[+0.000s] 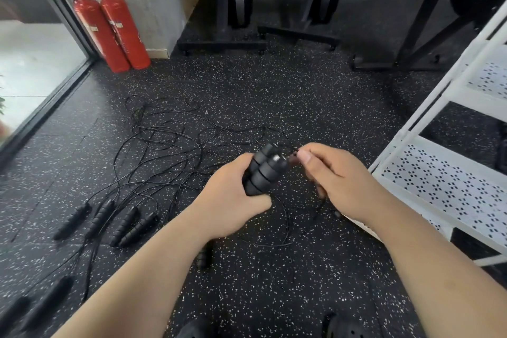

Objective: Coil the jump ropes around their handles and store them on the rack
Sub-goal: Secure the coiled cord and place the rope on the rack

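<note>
- Head view: left hand (pixel 233 195) is gripping a pair of black handles (pixel 264 170) bunched together, their tops pointing away from the person.
- Right hand (pixel 337 181) is pinching the thin cord (pixel 292 151) between thumb and fingertips, just beside the handle tops.
- Step in hand, as I am reading it: the coiling of this one rope is only getting started. No wraps are showing round the handles, and slack cord is trailing down below the right hand onto the floor (pixel 274 90).
- Next move is likely calling for the right hand to lead the cord round the pair in snug turns while the left hand is keeping both handles together, with slack fed without dragging in neighbouring cords.
- Tangle of ropes (pixel 170 140) is lying beyond and to the left of the left hand; four loose handles (pixel 109 221) are lying further left of it.
- Rack (pixel 439 181), white with perforated shelves, is standing just right of the right hand, so storing looks an easy reach.
- Hard to make out: the left palm is covering the lower handle ends, and the right fingers are hiding how the cord is running.
- One handle (pixel 205 255) is lying partly hidden under the left forearm.
- Black cords on speckled floor are proving hard to trace to their handles, and the frame edge is cutting off the rack.
</note>
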{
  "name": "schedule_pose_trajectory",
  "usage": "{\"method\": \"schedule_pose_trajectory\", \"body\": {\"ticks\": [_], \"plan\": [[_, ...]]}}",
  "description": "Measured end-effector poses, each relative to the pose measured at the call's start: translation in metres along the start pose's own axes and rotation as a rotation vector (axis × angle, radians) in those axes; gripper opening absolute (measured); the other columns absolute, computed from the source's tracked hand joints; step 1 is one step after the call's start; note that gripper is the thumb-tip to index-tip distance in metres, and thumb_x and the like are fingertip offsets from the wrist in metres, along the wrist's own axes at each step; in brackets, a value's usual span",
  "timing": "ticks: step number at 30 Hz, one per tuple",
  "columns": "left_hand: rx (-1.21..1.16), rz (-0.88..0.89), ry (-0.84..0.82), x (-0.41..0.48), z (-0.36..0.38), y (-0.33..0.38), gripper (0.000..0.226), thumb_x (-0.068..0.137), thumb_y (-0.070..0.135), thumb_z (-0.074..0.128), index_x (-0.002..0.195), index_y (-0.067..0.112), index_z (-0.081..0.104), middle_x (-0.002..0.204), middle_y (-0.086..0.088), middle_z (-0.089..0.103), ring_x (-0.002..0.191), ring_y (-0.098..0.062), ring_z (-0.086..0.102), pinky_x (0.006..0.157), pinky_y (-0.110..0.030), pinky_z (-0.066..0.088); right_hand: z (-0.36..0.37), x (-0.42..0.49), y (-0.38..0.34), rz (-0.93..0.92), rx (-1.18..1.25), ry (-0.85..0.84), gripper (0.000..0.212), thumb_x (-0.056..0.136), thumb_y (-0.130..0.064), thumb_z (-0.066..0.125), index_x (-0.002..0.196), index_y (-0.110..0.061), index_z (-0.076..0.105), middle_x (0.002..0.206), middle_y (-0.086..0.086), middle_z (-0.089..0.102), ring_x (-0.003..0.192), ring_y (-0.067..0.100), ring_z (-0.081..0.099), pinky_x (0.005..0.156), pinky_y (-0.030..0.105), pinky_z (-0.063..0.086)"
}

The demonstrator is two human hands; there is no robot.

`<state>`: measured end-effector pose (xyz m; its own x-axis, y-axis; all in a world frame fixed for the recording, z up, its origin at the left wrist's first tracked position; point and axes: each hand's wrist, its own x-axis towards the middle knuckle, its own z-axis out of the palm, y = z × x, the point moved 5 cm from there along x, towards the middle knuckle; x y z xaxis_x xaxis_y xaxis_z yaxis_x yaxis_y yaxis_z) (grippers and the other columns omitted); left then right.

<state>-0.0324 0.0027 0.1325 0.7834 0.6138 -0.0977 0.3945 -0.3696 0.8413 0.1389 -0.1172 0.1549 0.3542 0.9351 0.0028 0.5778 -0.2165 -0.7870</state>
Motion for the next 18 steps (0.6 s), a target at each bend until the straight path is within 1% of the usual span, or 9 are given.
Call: {"method": "schedule_pose_trajectory", "body": {"ticks": [2, 4, 5, 7, 9, 12, 13, 15, 18], "plan": [[-0.304, -0.054, 0.029, 0.003, -0.003, -0.003, 0.034, 0.076, 0.018, 0.077, 0.107, 0.02, 0.063, 0.079, -0.011, 0.063, 0.065, -0.019, 0.054, 0.068, -0.04, 0.05, -0.007, 0.001, -0.001, -0.013, -0.033, 0.061, 0.03, 0.111, -0.047, 0.044, 0.094, -0.043, 0.068, 0.061, 0.0, 0.053, 0.052, 0.008, 0.044, 0.05, 0.023, 0.034], [-0.611, -0.103, 0.094, 0.005, -0.004, -0.007, 0.042, 0.077, 0.015, 0.076, 0.117, 0.01, 0.062, 0.077, -0.013, 0.059, 0.067, -0.023, 0.051, 0.071, -0.045, 0.048, -0.009, 0.002, -0.002, 0.0, -0.022, 0.117, 0.031, 0.111, -0.047, 0.044, 0.094, -0.041, 0.07, 0.07, 0.012, 0.06, 0.054, 0.012, 0.046, 0.053, 0.028, 0.039], [-0.726, -0.116, 0.115, 0.005, -0.001, -0.007, 0.044, 0.078, 0.013, 0.076, 0.12, 0.009, 0.062, 0.08, -0.011, 0.06, 0.068, -0.023, 0.052, 0.074, -0.046, 0.048, -0.006, 0.002, -0.002, 0.01, -0.017, 0.137, 0.032, 0.111, -0.047, 0.044, 0.094, -0.041, 0.069, 0.071, 0.012, 0.061, 0.053, 0.013, 0.047, 0.053, 0.028, 0.041], [-0.929, -0.146, 0.145, 0.005, 0.011, -0.003, 0.044, 0.082, 0.009, 0.078, 0.123, 0.01, 0.062, 0.086, -0.009, 0.064, 0.072, -0.023, 0.057, 0.078, -0.046, 0.05, 0.006, 0.002, -0.005, 0.019, -0.055, 0.168, 0.031, 0.111, -0.048, 0.042, 0.097, -0.042, 0.069, 0.064, 0.0, 0.06, 0.051, 0.011, 0.05, 0.053, 0.029, 0.044], [-1.125, -0.227, 0.192, 0.005, 0.024, -0.004, 0.038, 0.088, 0.005, 0.077, 0.123, 0.012, 0.063, 0.094, -0.012, 0.072, 0.082, -0.025, 0.065, 0.083, -0.045, 0.053, 0.025, 0.0, -0.009, 0.016, -0.092, 0.204, 0.027, 0.111, -0.045, 0.043, 0.107, -0.041, 0.069, 0.066, -0.017, 0.063, 0.059, 0.003, 0.057, 0.056, 0.026, 0.043], [-1.391, -0.372, 0.239, 0.011, 0.034, -0.013, 0.041, 0.089, 0.012, 0.078, 0.128, 0.012, 0.068, 0.114, -0.009, 0.076, 0.103, -0.027, 0.07, 0.104, -0.048, 0.053, 0.054, -0.005, -0.013, 0.023, -0.031, 0.248, 0.031, 0.111, -0.03, 0.054, 0.137, -0.04, 0.066, 0.11, -0.025, 0.073, 0.097, -0.008, 0.066, 0.082, 0.008, 0.047], [-1.44, -0.382, 0.238, 0.013, 0.033, -0.014, 0.044, 0.089, 0.016, 0.078, 0.131, 0.01, 0.067, 0.117, -0.007, 0.075, 0.107, -0.026, 0.07, 0.104, -0.047, 0.054, 0.062, -0.007, -0.013, 0.01, -0.009, 0.258, 0.036, 0.11, -0.024, 0.056, 0.142, -0.038, 0.064, 0.119, -0.021, 0.072, 0.105, -0.006, 0.066, 0.09, 0.007, 0.047], [-1.457, -0.393, 0.246, 0.019, 0.031, -0.017, 0.034, 0.092, 0.017, 0.075, 0.124, 0.013, 0.066, 0.114, -0.006, 0.073, 0.105, -0.022, 0.071, 0.091, -0.039, 0.06, 0.073, -0.012, -0.014, -0.007, -0.003, 0.265, 0.039, 0.11, -0.022, 0.054, 0.146, -0.034, 0.063, 0.119, -0.014, 0.068, 0.105, 0.0, 0.065, 0.093, 0.019, 0.052], [-1.448, -0.467, 0.245, 0.021, 0.034, -0.02, 0.023, 0.087, 0.018, 0.078, 0.101, 0.016, 0.059, 0.093, -0.006, 0.068, 0.086, -0.02, 0.069, 0.079, -0.035, 0.063, 0.083, -0.02, -0.02, 0.0, -0.072, 0.234, 0.043, 0.111, -0.044, 0.036, 0.146, -0.034, 0.058, 0.11, -0.016, 0.05, 0.092, 0.004, 0.06, 0.082, 0.036, 0.055]]}}
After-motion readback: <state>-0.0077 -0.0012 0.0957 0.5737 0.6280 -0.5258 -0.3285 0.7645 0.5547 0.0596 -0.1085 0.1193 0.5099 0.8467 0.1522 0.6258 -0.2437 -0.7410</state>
